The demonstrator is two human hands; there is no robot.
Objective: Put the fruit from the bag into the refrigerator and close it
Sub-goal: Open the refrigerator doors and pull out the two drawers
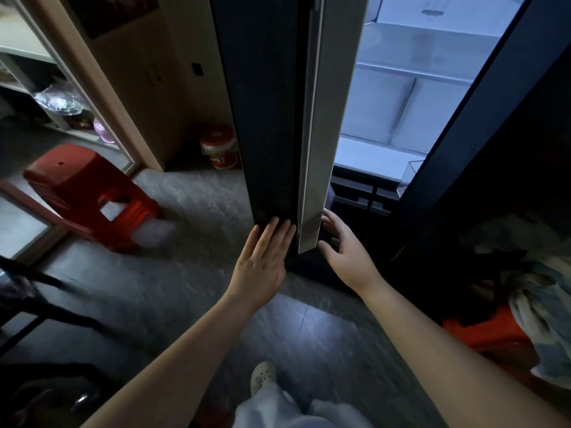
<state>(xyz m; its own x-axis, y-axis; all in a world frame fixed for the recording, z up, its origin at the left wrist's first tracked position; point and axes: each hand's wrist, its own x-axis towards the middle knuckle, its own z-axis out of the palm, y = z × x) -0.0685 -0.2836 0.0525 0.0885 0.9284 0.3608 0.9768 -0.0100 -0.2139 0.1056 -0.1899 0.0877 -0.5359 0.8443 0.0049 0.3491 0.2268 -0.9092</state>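
Observation:
The dark refrigerator door [265, 118] stands open edge-on in front of me, its pale inner edge [312, 149] facing right. My left hand [262, 261] lies flat with straight fingers against the door's outer face near its bottom corner. My right hand [343, 251] reaches around the door's lower inner edge, thumb and fingers loosely spread, holding nothing. The lit refrigerator interior [401, 97] shows pale shelves and drawers. A light bag [537, 310] lies at the right on something orange; no fruit shows.
A red plastic stool [86, 193] stands on the grey floor at left. A red-and-white bucket [219, 146] sits beside the wall behind the door. A second dark door [482, 97] frames the opening on the right. My shoe [262, 378] is below.

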